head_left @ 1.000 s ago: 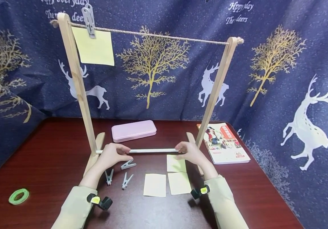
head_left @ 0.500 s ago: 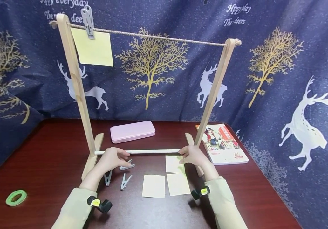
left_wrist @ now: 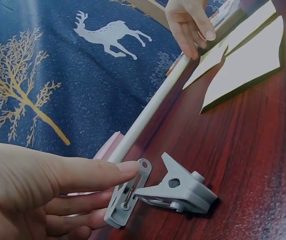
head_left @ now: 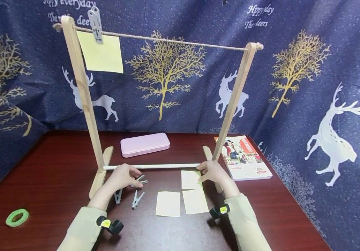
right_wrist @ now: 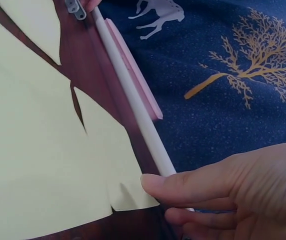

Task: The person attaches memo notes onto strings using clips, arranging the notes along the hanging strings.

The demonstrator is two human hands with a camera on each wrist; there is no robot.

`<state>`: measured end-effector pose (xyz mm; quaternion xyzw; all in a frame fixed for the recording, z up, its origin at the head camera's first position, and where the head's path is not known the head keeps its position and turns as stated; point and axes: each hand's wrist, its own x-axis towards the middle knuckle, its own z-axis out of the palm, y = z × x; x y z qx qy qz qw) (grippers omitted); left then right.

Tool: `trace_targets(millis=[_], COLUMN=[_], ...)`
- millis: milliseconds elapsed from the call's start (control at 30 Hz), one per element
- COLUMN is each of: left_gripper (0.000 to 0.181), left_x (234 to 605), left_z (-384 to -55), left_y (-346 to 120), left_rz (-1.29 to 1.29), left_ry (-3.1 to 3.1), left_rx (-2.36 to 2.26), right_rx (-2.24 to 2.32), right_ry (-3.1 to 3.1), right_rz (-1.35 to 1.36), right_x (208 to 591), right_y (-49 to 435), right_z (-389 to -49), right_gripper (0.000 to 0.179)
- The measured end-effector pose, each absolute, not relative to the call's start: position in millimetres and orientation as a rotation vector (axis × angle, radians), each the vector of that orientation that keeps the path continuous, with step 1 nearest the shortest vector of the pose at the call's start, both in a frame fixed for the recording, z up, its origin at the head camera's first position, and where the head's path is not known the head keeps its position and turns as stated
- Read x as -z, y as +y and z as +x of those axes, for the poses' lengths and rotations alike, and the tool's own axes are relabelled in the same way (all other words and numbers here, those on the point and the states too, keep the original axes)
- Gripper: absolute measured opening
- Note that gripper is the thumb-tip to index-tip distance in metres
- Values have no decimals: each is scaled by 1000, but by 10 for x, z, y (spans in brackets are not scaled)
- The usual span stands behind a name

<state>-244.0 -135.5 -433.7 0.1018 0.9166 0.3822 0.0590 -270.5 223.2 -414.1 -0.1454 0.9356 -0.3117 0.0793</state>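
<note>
In the head view my left hand [head_left: 124,176] hovers over a pale grey clothespin [head_left: 140,181], thumb and fingers apart. The left wrist view shows the thumb overlapping that clothespin [left_wrist: 126,197], with another clothespin [left_wrist: 183,187] beside it. My right hand [head_left: 214,171] is at the right edge of a yellow sticky note [head_left: 190,179]; in the right wrist view the thumb lies near the note's corner [right_wrist: 128,192]. A white rod [head_left: 167,166] runs low between the wooden posts, behind both hands. Another sticky note [head_left: 104,52] hangs from the rope [head_left: 173,40] by a clothespin [head_left: 96,26].
Two clothespins [head_left: 137,199] and two sticky notes [head_left: 168,204] lie nearer the front. A pink case [head_left: 144,144] is behind the rod. The wooden frame's left post [head_left: 84,94] and right post [head_left: 234,101] rise high. A book [head_left: 244,157] lies right; green tape [head_left: 17,218] lies left.
Both hands have lowered slightly, away from the rod: the left toward the clothespin, the right toward the sticky note's edge. The whole head view has shifted a little.
</note>
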Motion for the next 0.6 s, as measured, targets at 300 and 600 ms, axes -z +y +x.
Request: trace_targets(millis=[300,600], left_gripper=[40,41], left_x=[4345,4392], left_z=[-2442,-2451], left_y=[-1342,-1331], left_rz=[311,286], left_ry=[2769,2737], left_rx=[-1147,-1204], right_rx=[839,793], right_ry=[2921,2952], right_rz=[-429,-458], right_x=[4246,4301], right_y=[2208,2175], right_z=[-2741,-2754], right_gripper=[45,46])
